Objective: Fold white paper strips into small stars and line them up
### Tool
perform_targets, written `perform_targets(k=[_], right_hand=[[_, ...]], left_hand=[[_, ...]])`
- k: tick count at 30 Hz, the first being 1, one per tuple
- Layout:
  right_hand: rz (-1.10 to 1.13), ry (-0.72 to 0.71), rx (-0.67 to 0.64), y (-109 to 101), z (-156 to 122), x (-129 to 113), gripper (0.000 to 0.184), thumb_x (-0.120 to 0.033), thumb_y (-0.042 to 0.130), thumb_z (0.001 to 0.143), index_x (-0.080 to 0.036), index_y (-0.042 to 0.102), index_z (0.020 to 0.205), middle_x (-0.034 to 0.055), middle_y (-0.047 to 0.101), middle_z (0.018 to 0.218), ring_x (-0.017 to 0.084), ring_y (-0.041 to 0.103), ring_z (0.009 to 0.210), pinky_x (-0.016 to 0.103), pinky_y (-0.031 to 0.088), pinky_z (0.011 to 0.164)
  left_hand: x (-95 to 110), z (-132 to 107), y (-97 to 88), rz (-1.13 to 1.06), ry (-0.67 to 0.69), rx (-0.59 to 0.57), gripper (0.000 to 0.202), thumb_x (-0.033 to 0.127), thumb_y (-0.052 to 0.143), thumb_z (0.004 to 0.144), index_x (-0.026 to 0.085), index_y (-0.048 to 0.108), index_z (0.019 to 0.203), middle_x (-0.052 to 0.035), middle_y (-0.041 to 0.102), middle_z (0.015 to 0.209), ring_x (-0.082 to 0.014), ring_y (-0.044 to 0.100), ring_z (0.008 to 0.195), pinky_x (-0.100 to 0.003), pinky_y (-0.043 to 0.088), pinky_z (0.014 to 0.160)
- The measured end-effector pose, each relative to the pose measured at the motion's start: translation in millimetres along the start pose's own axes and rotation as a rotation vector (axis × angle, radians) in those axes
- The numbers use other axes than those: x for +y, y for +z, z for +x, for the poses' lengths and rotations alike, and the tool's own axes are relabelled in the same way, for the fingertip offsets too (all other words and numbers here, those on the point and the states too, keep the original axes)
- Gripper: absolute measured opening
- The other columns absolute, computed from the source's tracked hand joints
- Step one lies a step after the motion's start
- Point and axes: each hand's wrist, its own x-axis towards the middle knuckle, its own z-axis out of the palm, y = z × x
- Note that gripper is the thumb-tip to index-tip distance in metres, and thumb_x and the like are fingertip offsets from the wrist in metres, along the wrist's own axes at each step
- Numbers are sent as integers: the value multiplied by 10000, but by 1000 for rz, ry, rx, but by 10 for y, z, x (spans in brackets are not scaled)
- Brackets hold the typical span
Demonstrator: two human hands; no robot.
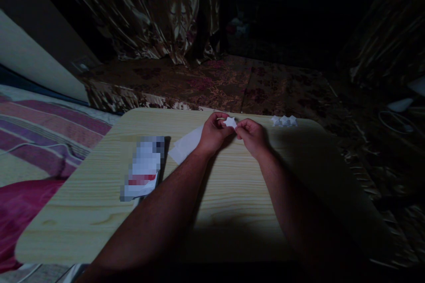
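Note:
A small white paper star (229, 122) is held between my two hands, above the far part of the wooden table. My left hand (215, 132) is closed, gripping the star between thumb and fingers. From the other side, my right hand (251, 136) pinches the star's right lower point. White paper strips (187, 145) lie on the table, partly hidden behind my left wrist. Farther right, near the back edge, 3 white paper stars (284, 120) sit in a row.
The light wooden table (229, 203) has rounded corners. A blurred-out flat object (144, 168) lies left of my left forearm. A bed with a striped cover (49, 128) borders the left side. Behind stand a patterned cloth-covered ledge (212, 79) and shiny curtains (172, 9). The right side is dark.

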Motion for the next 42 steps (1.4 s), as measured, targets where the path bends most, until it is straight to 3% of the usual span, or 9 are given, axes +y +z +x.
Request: perform_targets(k=[4,9,14,28,36,42], right_hand=[[-10,-24,-26,5,-3,1,121,-268,666,685,-179,584,694,-38,555,586,95,477,533,237,345,520],[36,-51,-2,-13,18,55,156,-324,663,722,-192,581,737,-34,567,617,102,498,542,244,381,533],[60,-66,-11,-18,24,73,162,-332,671,732,-195,584,742,-39,554,609,96,485,530,239,374,521],[216,12,34,-68,51,88,236,-425,645,767,-202,590,827,-35,565,624,99,505,539,240,424,544],[131,-107,32,-66,50,103,211,-410,621,824,-203,580,822,-49,530,566,95,493,506,231,383,514],[63,-90,35,-59,46,87,249,-460,589,839,-214,553,838,-52,528,579,94,501,504,231,386,518]], left_hand=[[4,21,-15,-62,-9,20,444,133,765,577,173,566,973,61,576,641,-68,514,532,-206,419,577],[10,16,-12,-107,-31,-27,395,182,811,568,155,586,892,19,639,699,-92,576,607,-230,444,631],[-1,5,-26,-57,-63,-52,307,253,826,595,136,615,786,-6,650,701,-87,554,591,-220,417,591],[22,-10,-33,-13,-78,-91,190,279,743,678,148,616,729,-4,621,643,-97,521,561,-232,388,571],[45,-9,-45,-28,-122,-110,147,260,706,669,154,612,708,-18,632,611,-119,552,553,-242,404,576],[42,-9,-49,-28,-89,-126,113,230,687,676,148,616,708,-17,628,601,-111,540,540,-236,394,565]])
